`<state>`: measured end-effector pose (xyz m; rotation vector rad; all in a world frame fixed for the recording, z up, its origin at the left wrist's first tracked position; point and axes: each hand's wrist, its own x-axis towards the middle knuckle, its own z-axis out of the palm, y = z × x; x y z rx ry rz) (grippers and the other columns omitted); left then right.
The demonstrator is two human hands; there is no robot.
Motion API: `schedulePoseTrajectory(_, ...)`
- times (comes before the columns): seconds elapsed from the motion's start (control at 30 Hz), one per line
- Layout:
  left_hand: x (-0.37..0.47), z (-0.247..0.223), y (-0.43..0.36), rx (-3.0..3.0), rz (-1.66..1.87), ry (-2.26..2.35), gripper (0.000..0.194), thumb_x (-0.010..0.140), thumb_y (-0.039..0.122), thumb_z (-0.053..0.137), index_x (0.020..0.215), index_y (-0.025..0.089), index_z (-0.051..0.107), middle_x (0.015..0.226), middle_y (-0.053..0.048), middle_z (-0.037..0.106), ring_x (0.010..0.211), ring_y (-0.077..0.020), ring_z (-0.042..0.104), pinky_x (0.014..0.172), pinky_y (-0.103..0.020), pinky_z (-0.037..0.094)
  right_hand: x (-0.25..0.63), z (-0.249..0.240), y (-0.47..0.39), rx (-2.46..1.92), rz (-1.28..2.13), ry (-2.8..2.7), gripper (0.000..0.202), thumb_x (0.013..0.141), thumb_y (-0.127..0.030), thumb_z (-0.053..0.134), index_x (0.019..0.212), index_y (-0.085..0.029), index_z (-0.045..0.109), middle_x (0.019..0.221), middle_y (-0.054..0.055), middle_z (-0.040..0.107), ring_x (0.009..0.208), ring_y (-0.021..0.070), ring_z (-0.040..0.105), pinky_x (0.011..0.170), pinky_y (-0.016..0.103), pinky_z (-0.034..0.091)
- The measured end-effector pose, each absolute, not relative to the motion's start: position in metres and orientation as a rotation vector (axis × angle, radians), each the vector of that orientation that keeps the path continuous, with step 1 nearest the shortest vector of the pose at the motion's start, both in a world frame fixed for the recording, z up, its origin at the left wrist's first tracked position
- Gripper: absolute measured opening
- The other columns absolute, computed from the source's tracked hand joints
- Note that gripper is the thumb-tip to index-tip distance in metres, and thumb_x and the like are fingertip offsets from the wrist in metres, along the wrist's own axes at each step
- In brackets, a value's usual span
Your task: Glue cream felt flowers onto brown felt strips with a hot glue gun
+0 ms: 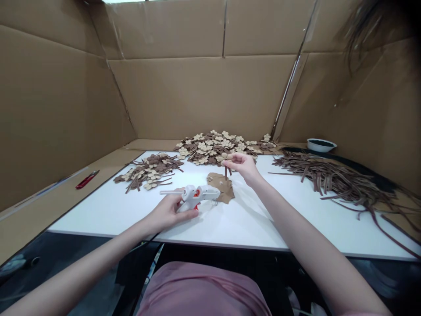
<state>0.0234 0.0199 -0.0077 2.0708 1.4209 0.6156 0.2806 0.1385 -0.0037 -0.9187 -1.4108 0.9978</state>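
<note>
My left hand [173,210] is wrapped round a white hot glue gun [207,192] with a red trigger, its nozzle end pointing right over the white board. A glue stick [169,192] sticks out of its rear. Between thumb and fingers, my right hand [242,166] pinches a beige flower [224,156] with brown strips [226,172] hanging below it. Beneath lies a ragged piece of brown cardboard [221,188], partly hidden behind the glue gun.
A heap of beige and brown flowers [210,147] lies at the back. Flowers with strips [151,170] are piled left, loose brown strips [332,177] right. A white bowl [321,145] stands back right, a red-handled cutter [87,180] far left. Cardboard walls [200,96] surround the white board [115,215].
</note>
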Motion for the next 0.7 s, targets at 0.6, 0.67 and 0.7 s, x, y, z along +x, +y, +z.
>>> schedulePoseTrajectory(0.6,0.012,-0.005,0.013,1.91,0.726,1.316,0.036,0.083,0.05,0.06,0.075,0.016,0.065,0.06,-0.001,0.062,0.06,-0.016,0.057,0.061,-0.024,0.043,0.278,0.0,0.133,-0.904,1.081,-1.437,0.042,0.049,-0.041,0.087,0.073,-0.016,0.064,0.073,0.002,0.065,0.068,0.0159,0.06,0.067,0.032,0.049)
schedulePoseTrajectory(0.67,0.012,-0.005,0.013,1.911,0.719,1.319,0.036,0.083,0.049,0.061,0.069,0.016,0.062,0.059,0.0,0.06,0.06,-0.0153,0.056,0.062,-0.024,0.043,0.279,0.001,0.131,-0.903,1.18,-1.462,0.04,0.05,-0.039,0.087,0.075,-0.016,0.065,0.075,0.003,0.067,0.071,0.0161,0.062,0.073,0.033,0.049)
schedulePoseTrajectory(0.7,0.012,-0.005,0.012,1.911,0.715,1.317,0.036,0.082,0.049,0.062,0.069,0.016,0.062,0.058,0.0,0.06,0.06,-0.015,0.056,0.061,-0.024,0.043,0.279,0.002,0.13,-0.903,1.227,-1.482,0.039,0.052,-0.038,0.087,0.076,-0.016,0.066,0.077,0.003,0.068,0.073,0.0163,0.063,0.076,0.034,0.049)
